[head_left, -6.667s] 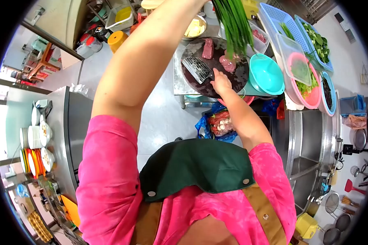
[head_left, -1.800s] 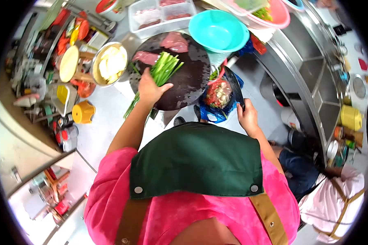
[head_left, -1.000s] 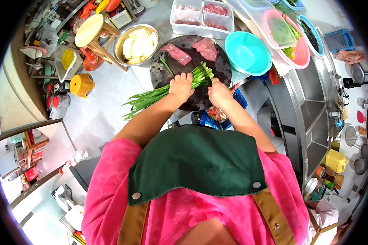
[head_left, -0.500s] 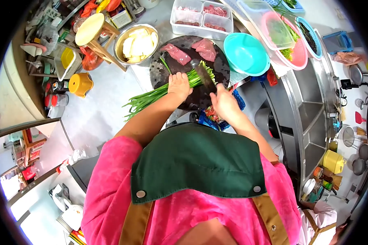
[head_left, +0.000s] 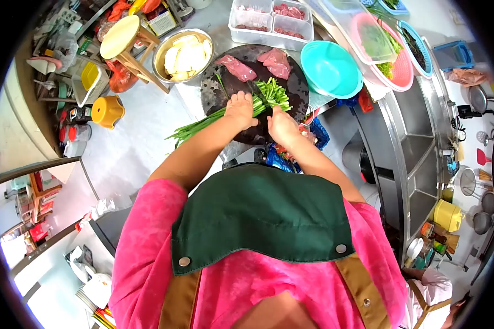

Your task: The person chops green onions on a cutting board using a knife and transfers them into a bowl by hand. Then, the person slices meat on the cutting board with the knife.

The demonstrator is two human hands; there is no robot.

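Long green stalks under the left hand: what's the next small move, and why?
Probably slide the left hand back along the long green stalks: the dark-bladed knife in the right hand looks close beside it, and uncut lengths overhang the round dark board.

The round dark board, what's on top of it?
On the board lie two pieces of raw meat and green stalks, some reaching past its edge. The right hand holds a knife at them. The left hand covers part of them; what's beneath it can't be seen.
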